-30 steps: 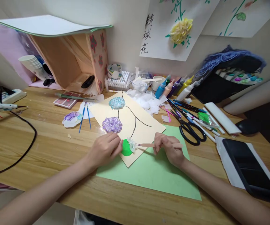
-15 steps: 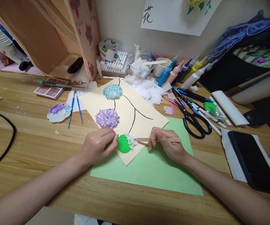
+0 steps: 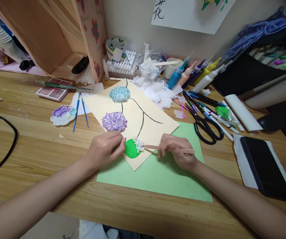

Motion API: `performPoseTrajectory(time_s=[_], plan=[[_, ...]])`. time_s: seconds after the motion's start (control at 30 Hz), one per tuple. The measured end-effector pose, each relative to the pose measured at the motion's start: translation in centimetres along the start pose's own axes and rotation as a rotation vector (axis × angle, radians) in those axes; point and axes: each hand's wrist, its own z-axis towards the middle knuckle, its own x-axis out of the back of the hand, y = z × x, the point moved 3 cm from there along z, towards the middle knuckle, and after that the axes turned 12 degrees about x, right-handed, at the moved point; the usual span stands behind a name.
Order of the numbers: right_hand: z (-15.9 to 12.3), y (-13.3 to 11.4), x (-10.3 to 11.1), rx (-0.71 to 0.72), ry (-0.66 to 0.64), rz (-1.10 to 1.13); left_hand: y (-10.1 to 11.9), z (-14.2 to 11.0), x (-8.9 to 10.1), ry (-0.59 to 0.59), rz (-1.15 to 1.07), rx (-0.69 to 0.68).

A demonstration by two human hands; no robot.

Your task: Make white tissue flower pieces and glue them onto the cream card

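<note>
A cream card (image 3: pixel 147 127) with black stems lies on a green sheet (image 3: pixel 162 176). It bears a blue tissue flower (image 3: pixel 119 94), a purple tissue flower (image 3: pixel 114 121) and a green disc (image 3: pixel 131 149) with white tissue bits (image 3: pixel 138 144) on it. My right hand (image 3: pixel 176 152) grips a thin wooden stick (image 3: pixel 155 147) whose tip presses into the white tissue. Beside the disc's left edge, my left hand (image 3: pixel 104 149) rests on the card with fingers pinched together.
Black scissors (image 3: pixel 203 124), pens and paint bottles (image 3: pixel 191 74) lie at the right, a black tablet (image 3: pixel 264 171) further right. White tissue scraps (image 3: pixel 157 93), a marker box (image 3: pixel 125 64), a paint palette (image 3: pixel 62 115), brushes (image 3: pixel 79 111) and a black cable (image 3: pixel 1 142) fill the back and left.
The view dropped and moved closer to the desk. Both hands stayed at the green disc, the stick tip still in the white tissue.
</note>
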Motion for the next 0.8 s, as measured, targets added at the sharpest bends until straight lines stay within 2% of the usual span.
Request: performPoseTrajectory(time_s=[0.23, 0.43, 0.53, 0.7, 0.8], plan=[[-0.05, 0.19, 0.31, -0.038, 0.166, 0.078, 0.05, 0.08, 0.24, -0.026, -0.035, 0.025], [-0.01, -0.03, 0.15, 0.003, 0.037, 0.063, 0.03, 0.23, 0.13, -0.034, -0.035, 0.042], [-0.06, 0.05, 0.12, 0.033, 0.029, 0.045, 0.0, 0.24, 0.11, -0.034, -0.031, 0.046], [-0.19, 0.2, 0.5, 0.043, 0.2, 0.114, 0.01, 0.24, 0.2, -0.053, -0.033, 0.049], [-0.2, 0.2, 0.57, 0.003, 0.229, 0.149, 0.03, 0.23, 0.22, -0.059, -0.035, 0.052]])
